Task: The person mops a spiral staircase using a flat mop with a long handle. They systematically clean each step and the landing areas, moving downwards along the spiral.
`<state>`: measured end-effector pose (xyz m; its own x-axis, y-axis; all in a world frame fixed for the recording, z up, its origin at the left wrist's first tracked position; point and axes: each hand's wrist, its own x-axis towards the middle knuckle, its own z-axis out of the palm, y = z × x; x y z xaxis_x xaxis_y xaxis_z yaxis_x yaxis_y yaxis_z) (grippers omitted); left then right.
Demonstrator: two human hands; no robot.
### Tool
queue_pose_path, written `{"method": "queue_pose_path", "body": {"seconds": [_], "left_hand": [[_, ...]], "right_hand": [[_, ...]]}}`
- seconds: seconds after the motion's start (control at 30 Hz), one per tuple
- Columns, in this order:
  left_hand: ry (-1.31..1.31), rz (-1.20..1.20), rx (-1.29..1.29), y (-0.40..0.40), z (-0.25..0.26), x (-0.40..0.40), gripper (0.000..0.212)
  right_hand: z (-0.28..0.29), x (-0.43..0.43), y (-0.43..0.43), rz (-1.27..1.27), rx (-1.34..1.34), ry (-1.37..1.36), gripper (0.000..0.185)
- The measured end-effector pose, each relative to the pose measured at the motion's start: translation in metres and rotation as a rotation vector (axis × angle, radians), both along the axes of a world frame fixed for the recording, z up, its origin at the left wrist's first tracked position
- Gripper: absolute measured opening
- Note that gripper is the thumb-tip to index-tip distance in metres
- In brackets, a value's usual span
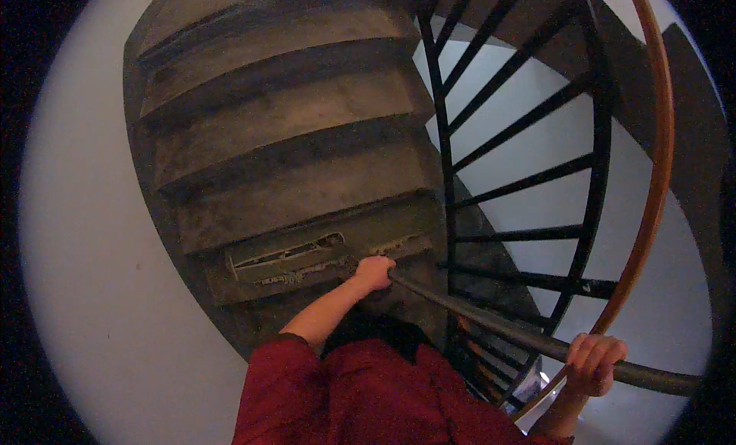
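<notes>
A long pole (489,321) runs slantwise across the view, and both of my hands are closed around it. My left hand (376,272) grips its lower part, near the steps. Farther up, at the right, my right hand (597,361) holds it beside the handrail. Past my left hand, the pole leads towards a wide, flat floor-tool head (284,261) lying on a stair tread. The head has a long slot and a ragged pale lower edge; in the dim light I cannot tell whether it is a mop or a broom.
Worn stair steps (305,169) curve upward ahead. A pale wall (92,215) bounds them at the left. On the right stands a black metal balustrade (520,186) with an orange-brown handrail (661,129), beside an open stairwell.
</notes>
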<state>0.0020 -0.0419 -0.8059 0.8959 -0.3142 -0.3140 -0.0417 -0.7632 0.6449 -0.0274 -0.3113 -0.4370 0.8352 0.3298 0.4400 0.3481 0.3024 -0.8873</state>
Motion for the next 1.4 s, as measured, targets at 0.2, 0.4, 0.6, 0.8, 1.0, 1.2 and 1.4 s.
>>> {"method": "queue_pose_path", "body": {"seconds": [0.2, 0.4, 0.6, 0.8, 1.0, 1.2, 1.4], "left_hand": [[0.078, 0.003, 0.1, -0.021, -0.026, -0.008, 0.037], [-0.104, 0.08, 0.083, -0.074, -0.073, -0.034, 0.036], [-0.153, 0.092, 0.135, -0.136, -0.096, -0.063, 0.031], [0.148, -0.179, 0.148, -0.176, -0.089, -0.114, 0.028], [0.171, -0.225, 0.144, -0.199, -0.103, -0.148, 0.028], [-0.069, -0.03, 0.106, -0.226, -0.099, -0.117, 0.026], [-0.065, -0.014, 0.119, -0.233, -0.1, -0.06, 0.027]], "right_hand": [[-0.032, -0.015, -0.028, -0.024, 0.137, 0.044, 0.017], [-0.079, -0.062, -0.097, -0.74, 0.254, 0.125, 0.021], [-0.124, -0.103, -0.186, -0.746, 0.437, 0.19, 0.024], [-0.143, -0.133, -0.261, -0.482, 0.465, 0.287, 0.022], [-0.189, -0.139, -0.343, -0.182, 0.233, 0.117, 0.019], [-0.188, -0.104, -0.394, -0.164, 0.448, -0.039, 0.018], [-0.181, -0.067, -0.37, -0.126, 0.308, -0.222, 0.016]]}}
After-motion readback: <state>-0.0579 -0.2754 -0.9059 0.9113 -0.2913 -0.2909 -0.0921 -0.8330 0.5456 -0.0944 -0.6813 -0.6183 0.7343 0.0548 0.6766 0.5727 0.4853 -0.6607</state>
